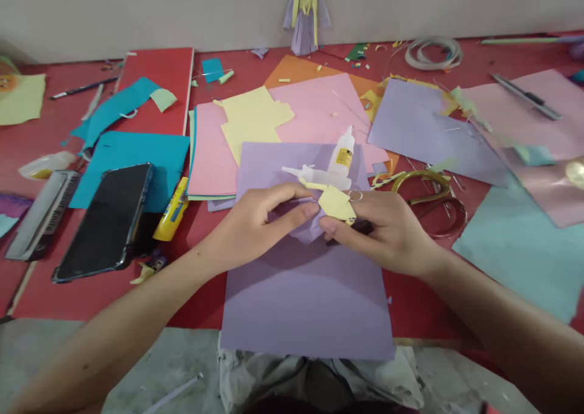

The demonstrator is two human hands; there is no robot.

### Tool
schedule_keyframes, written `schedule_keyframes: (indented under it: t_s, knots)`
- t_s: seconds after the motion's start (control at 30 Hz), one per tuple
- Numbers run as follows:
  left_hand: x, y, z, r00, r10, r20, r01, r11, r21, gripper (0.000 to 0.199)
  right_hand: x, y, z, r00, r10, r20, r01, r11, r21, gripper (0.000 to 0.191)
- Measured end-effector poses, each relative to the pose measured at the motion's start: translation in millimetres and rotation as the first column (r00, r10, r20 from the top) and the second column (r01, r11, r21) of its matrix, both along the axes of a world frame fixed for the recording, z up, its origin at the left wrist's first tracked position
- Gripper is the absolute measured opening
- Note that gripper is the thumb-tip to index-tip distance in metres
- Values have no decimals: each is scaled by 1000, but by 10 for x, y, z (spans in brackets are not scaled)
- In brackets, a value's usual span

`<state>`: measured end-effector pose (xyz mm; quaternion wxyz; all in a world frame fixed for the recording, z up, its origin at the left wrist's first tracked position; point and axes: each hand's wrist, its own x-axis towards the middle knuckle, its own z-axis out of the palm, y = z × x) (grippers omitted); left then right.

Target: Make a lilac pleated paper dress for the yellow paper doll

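A small folded paper figure with a pale yellow part [335, 202] and a purple part is held between my two hands. My left hand [262, 219] pinches its purple side between thumb and fingers. On the other side, my right hand [387, 228] grips the yellow part, thumb in front, with something dark beneath the fingers that I cannot make out. Below both hands lies a large purple sheet [305, 304]. Just beyond the fingers, a white glue bottle [343, 155] and another white bottle [319, 177] lie on that sheet.
On the left are a phone [104, 219], a yellow glue stick [172, 210] and a blade box [43, 213]. Scissors [424, 192] lie at the right, a cutter knife [527, 96] farther back. A purple-and-yellow paper dress figure [305, 19] leans against the wall.
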<state>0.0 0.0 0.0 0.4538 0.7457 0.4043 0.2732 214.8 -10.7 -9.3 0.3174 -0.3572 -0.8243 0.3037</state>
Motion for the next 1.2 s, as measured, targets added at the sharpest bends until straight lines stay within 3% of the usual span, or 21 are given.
schedule_keyframes:
  t_s: [0.2, 0.47, 0.73, 1.0, 1.2]
  knots:
    - [-4, 40, -39, 990, 7, 138, 13, 989, -144, 25, 29, -2, 5, 998, -11, -64, 5, 995, -103, 31]
    - [-12, 42, -25, 992, 15, 127, -2, 995, -100, 34, 13, 7, 28, 993, -21, -113, -8, 969, -247, 43]
    - [-4, 31, -30, 998, 39, 52, -38, 999, -22, 29, 14, 33, -7, 995, -25, -97, 5, 980, -197, 42]
    - [-5, 30, -35, 991, 52, 124, -44, 997, -66, 24, 9, 35, 6, 990, -47, -132, 17, 975, -223, 43]
    - [-7, 37, -72, 986, 66, 154, -52, 994, -98, 24, 9, 39, 29, 977, -163, -135, 133, 968, -212, 47]
